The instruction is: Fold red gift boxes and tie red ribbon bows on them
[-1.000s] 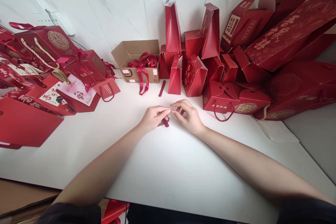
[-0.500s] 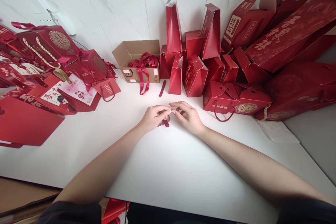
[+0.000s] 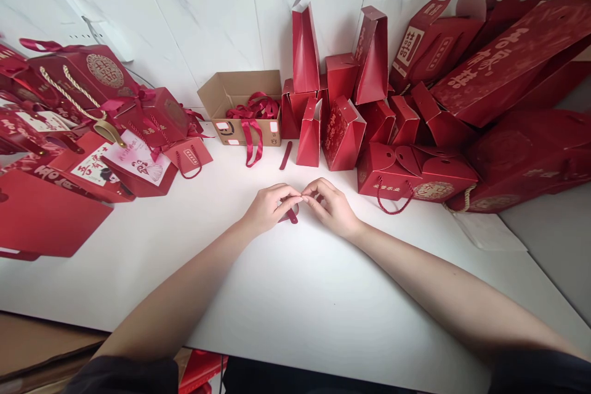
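My left hand point(image 3: 272, 203) and my right hand point(image 3: 331, 206) meet above the middle of the white table point(image 3: 305, 295). Thumb and forefinger of each are pinched together, fingertips touching at the centre. Whatever sits between them is too small to make out. Just below the left fingers shows a dark red strip point(image 3: 292, 217) with a rounded end, partly covered by the hand. A similar flat strip point(image 3: 285, 155) lies farther back, beyond the hands.
An open cardboard box point(image 3: 252, 129) of red ribbon point(image 3: 250, 146) stands at the back. Red gift boxes crowd the left, including a small handled one point(image 3: 188, 156). More stand at right, among them a wide box with a rope handle point(image 3: 415, 181) and a tall box point(image 3: 305, 49).
The right fingers have drawn in and closed into a pinch at the left fingertips. The left hand has barely shifted. Everything else stays put.
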